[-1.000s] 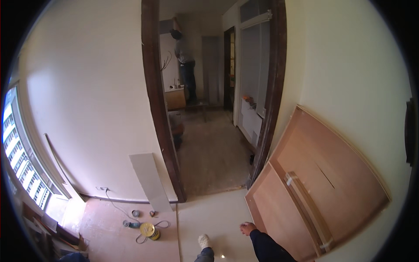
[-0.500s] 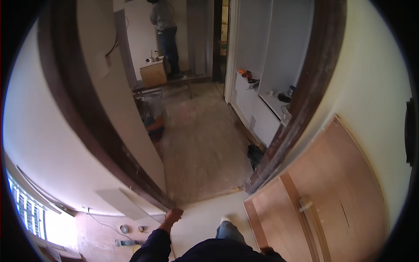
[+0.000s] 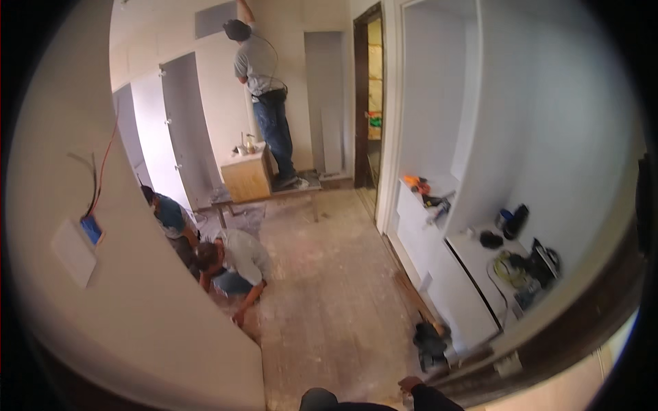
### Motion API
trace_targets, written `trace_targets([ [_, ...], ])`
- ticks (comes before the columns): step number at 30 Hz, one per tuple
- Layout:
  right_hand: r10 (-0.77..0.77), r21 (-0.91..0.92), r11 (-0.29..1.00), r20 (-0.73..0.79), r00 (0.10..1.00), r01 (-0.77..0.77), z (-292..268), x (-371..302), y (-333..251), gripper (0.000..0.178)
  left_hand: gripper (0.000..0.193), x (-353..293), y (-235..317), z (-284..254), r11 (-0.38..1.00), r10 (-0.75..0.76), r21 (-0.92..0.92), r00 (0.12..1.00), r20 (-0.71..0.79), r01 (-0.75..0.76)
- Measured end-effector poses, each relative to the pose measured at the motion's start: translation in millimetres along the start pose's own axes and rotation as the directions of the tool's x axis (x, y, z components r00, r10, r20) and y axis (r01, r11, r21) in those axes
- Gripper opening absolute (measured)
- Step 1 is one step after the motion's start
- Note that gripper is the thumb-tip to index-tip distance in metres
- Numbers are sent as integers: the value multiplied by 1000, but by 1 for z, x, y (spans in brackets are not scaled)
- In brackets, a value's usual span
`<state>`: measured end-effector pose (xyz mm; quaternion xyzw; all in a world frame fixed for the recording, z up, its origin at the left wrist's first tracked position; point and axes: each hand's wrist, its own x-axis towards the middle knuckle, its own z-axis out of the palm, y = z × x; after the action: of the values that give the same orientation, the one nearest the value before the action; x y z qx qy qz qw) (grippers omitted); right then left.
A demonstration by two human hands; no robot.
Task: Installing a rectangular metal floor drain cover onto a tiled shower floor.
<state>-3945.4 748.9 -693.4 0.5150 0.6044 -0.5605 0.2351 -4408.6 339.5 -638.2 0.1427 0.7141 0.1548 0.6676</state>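
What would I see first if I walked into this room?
First, a person standing high on a low metal platform at the far wall, one arm stretched up. Next, two people crouching on the dusty floor at left. On the right, white shelves carry tools and a coiled yellow cable, and the wearer's right hand shows at the bottom edge.

Head-height view — forward-down (wide fisheye) into doorway

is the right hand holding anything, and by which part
Nothing: the right hand is empty, beside the dark wooden door frame. The left hand is out of view.
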Motion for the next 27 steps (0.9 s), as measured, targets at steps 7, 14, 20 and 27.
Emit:
trace_targets([
  [7,-26,384,908,-342,939,165,-234,107,-292,27,28,69,127,-98,979,-165,-131,985,-42,158],
  [14,-72,-322,946,-315,946,-35,-268,283,-243,26,29,228,477,-302,991,62,126,991,-119,-46],
  [20,47,-163,979,-402,914,-122,-363,292,-349,28,29,298,856,-444,859,481,295,856,-189,-418],
  [27,24,-133,987,-444,896,-93,-560,418,-505,31,29,388,1047,-521,865,473,288,861,-188,-412],
])
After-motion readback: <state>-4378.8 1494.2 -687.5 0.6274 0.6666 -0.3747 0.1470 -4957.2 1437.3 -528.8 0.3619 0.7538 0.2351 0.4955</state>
